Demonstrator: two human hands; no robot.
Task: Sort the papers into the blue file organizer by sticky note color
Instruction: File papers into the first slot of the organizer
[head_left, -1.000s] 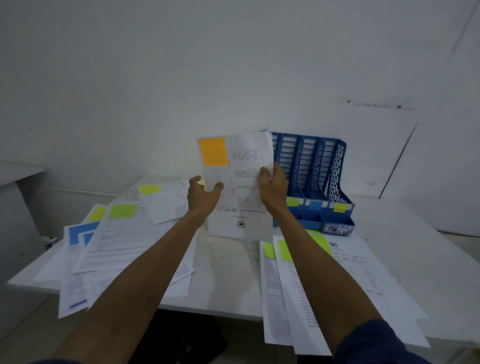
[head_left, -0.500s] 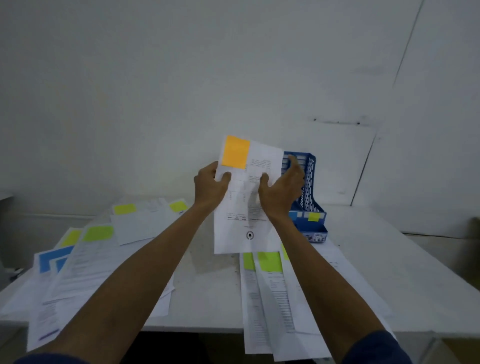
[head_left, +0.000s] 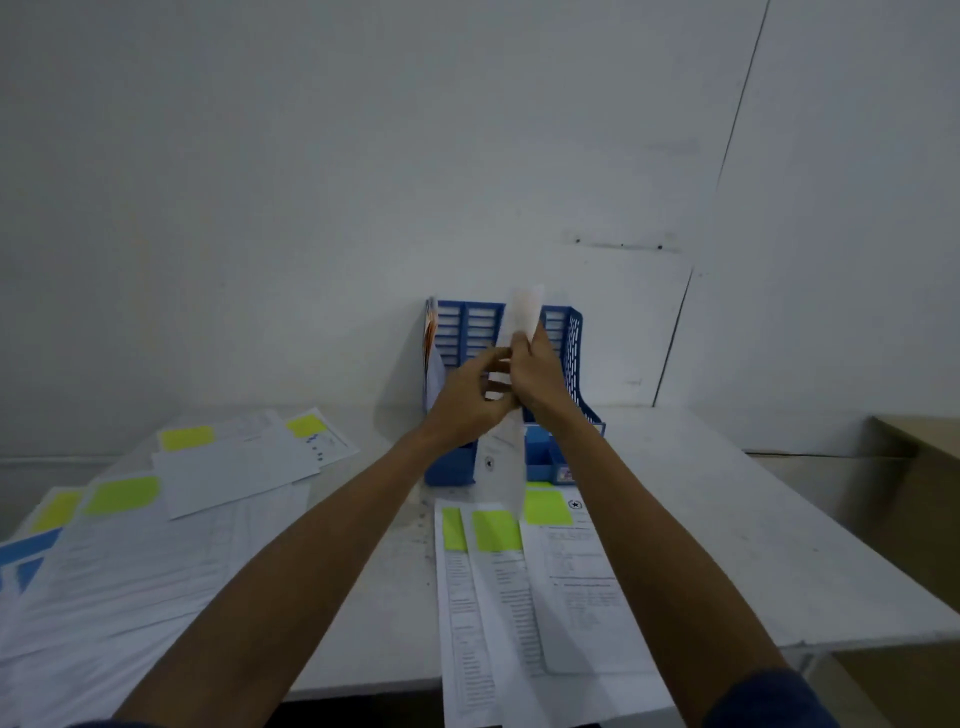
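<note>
Both left hand (head_left: 465, 397) and right hand (head_left: 540, 371) are gripping the sheet (head_left: 503, 460) mid-frame; holding it upright is probably easing entry into the blue file organizer (head_left: 572, 338).

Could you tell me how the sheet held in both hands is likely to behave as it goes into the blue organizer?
The sheet is probably floppy: it bends above and below the left hand and right hand gripping it. It looks light, a single thin page, so it may buckle against the blue file organizer unless kept taut.
</note>
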